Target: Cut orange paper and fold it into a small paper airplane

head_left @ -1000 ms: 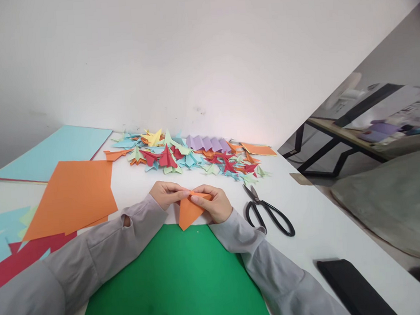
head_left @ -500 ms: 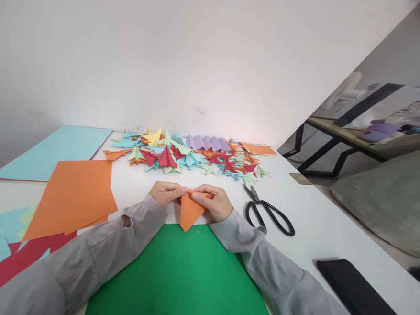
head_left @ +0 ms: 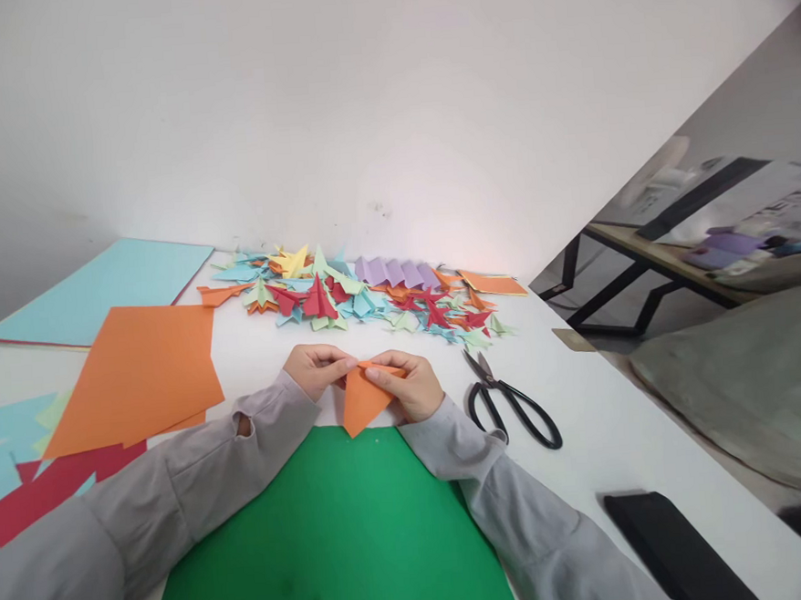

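Note:
A small folded piece of orange paper (head_left: 362, 403) is held between both hands, just beyond the top edge of a green sheet (head_left: 327, 534). My left hand (head_left: 318, 370) pinches its upper left corner between thumb and fingers. On the other side, my right hand (head_left: 410, 386) grips the paper with the thumb lying over its face and the fingers behind. The paper narrows to a point that hangs down toward the green sheet. Fingers hide part of its top edge and its back.
Against the wall lies a heap of small folded paper planes (head_left: 318, 297), with a pleated purple paper (head_left: 395, 271). Black-handled scissors (head_left: 510, 402) lie open at right, a black case-like object (head_left: 671, 542) nearer. Orange sheets (head_left: 138, 373), light-blue sheets (head_left: 112, 288) and red scraps (head_left: 57, 488) are at left.
The lower tip of the orange paper has shifted up very slightly. Both hands keep their grip in nearly the same place.

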`<move>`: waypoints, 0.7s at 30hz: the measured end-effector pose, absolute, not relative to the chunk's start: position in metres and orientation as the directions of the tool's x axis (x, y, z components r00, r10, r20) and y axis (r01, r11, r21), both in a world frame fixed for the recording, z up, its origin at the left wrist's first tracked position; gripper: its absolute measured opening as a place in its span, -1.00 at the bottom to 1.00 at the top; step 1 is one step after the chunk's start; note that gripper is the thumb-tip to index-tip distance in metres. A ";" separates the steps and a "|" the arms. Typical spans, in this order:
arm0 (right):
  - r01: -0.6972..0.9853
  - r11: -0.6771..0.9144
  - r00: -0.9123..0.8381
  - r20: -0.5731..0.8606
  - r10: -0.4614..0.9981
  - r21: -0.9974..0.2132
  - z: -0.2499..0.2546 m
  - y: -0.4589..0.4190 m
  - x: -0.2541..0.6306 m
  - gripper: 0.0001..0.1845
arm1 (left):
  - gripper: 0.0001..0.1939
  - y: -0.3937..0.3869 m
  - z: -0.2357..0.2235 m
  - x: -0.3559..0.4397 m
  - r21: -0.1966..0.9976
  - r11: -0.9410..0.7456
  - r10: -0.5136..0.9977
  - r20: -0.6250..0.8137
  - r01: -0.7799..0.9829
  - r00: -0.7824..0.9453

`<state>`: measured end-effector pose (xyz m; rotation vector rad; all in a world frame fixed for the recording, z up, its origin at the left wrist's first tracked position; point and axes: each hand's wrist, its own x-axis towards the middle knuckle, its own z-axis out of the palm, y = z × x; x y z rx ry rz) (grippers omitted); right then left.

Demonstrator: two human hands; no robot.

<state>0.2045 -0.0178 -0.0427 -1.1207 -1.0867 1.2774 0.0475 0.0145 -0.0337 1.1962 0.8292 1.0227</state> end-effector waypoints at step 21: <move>-0.096 -0.011 -0.050 -0.007 0.999 -0.995 -0.042 -0.019 0.206 -0.71 | -0.77 0.010 -0.028 0.047 0.993 -0.099 0.907 0.119 -0.070 0.405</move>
